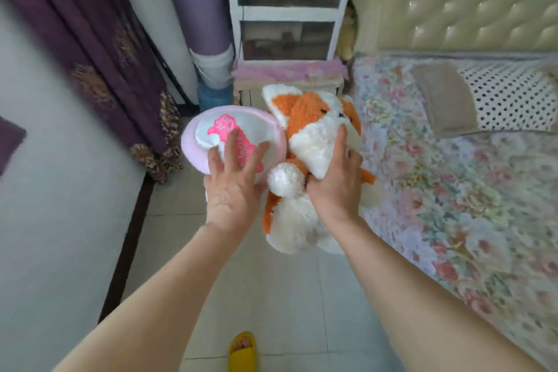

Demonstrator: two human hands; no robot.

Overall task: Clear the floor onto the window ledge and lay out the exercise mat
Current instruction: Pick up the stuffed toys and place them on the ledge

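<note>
My left hand (234, 187) grips a round pink and white cushion (256, 127) with a bright pink print, held up off the floor. My right hand (335, 181) clutches an orange and white plush fox (305, 118) around its middle, its tail hanging down. A rolled purple exercise mat (196, 0) stands upright in the far corner, left of the window. Below the window (287, 6) a ledge (290, 72) carries a pink cloth, just behind the two toys.
A bed with a floral cover (453, 190) and a tufted cream headboard (453, 0) fills the right side. Dark purple curtains (99, 54) hang along the left wall. Pale floor tiles (271, 296) run between them. My foot in a yellow slipper (243, 350) shows at the bottom.
</note>
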